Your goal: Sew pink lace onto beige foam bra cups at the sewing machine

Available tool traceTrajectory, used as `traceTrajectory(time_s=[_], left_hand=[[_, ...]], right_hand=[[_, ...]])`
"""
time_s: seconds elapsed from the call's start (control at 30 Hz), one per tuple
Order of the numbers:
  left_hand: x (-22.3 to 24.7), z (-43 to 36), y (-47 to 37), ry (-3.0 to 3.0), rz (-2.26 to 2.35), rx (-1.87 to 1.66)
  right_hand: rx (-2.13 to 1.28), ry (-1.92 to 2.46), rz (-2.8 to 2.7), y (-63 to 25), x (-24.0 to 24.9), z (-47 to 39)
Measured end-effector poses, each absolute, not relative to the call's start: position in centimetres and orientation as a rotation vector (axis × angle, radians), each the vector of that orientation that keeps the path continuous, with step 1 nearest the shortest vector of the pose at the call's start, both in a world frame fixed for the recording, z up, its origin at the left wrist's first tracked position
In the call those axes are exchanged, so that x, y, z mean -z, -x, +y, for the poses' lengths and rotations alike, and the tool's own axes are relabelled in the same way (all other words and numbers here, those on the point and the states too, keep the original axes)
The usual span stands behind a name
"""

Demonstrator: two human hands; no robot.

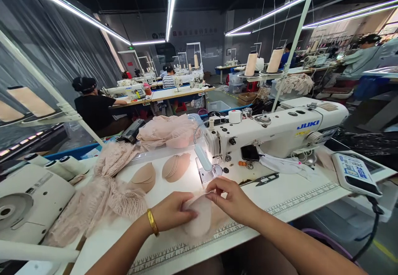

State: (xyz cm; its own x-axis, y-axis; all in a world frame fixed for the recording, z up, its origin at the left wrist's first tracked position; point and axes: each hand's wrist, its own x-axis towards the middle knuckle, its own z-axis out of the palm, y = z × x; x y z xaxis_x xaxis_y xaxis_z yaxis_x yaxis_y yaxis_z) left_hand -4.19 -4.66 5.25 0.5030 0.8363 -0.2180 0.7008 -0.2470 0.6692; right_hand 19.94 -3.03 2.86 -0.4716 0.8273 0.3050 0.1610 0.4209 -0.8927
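Nearest the camera, two forearms [116, 248] reach in over the counter [298, 186]. The left hand [169, 210] grips a pale fabric piece [200, 219] between thumb and fingers, and the right hand's [238, 202] fingers pinch its upper edge. The piece is just in front of the sewing machine [267, 130], held clear of the needle area; whether it bears any finished seam cannot be told. Two fans of beige cut pieces [177, 168] lie loose beside the lacy fabric [90, 208], apparently still unjoined.
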Motion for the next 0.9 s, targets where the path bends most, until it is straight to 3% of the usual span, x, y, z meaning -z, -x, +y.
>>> traceTrajectory(time_s=[0.2,0.4,0.7,0.9], left_hand=[[-4.9,-3.9,8.0,-2.799,1.741,-0.872],[-5.1,-4.2,4.2,-2.957,1.262,-0.468],[0.6,1.0,-0.1,-3.072,1.307,-0.457],[0.6,0.0,-0.1,-3.032,1.282,-0.587]], right_hand=[[-0.704,0.691,-1.989,-19.1,-0.7,-1.4],[-0.183,0.539,-2.531,-20.5,2.3,3.3],[-0.328,0.445,-2.597,-24.1,1.3,5.3],[-0.28,0.549,-2.655,-24.9,0.7,5.2]])
